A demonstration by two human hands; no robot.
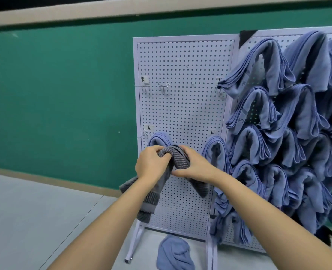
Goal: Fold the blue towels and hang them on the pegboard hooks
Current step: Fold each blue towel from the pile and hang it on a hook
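Green wall (54, 94) backs a white pegboard (182, 94). Right of the pegboard, a second panel (253, 47) carries many folded blue towels (278, 137). Before the pegboard's lower half a striped grey-blue towel (178, 157) drapes with both ends hanging. The left hand (151, 162) and right hand (194, 166) each grip its bunched top. At the pegboard's foot lies a crumpled blue towel (173, 254). Bare hooks (164, 87) sit at the pegboard's mid-height.

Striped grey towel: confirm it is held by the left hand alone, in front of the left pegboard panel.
Not right. The head view shows both hands on the striped grey towel: the left hand and the right hand each grip it. It is indeed in front of the left pegboard panel.
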